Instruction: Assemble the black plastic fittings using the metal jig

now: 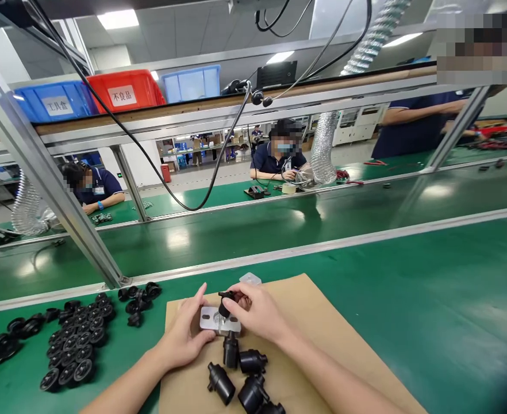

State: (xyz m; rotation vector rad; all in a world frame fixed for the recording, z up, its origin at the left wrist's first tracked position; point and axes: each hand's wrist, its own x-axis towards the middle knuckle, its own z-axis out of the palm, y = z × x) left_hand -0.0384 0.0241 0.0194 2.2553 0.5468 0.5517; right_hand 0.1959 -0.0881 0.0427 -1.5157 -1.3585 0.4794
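On a sheet of brown cardboard (318,339) sits a silvery metal block (208,319) with slots and a round recess in its top. My left hand (185,333) grips the block's left side, thumb along its front edge and index finger raised. Between the fingertips of my right hand (260,310) is a small black plastic fitting (225,303), held just above the block; whether it touches the recess I cannot tell. In front of the block stands a black cylindrical housing (230,351), and several more black housings (221,384) lie nearer to me.
Several black round caps (76,345) cover the green table's left side. A small clear plastic piece (250,279) lies behind my right hand. An aluminium post (64,172) rises at left; a black cable (210,190) hangs ahead. Co-workers (275,158) sit across the line.
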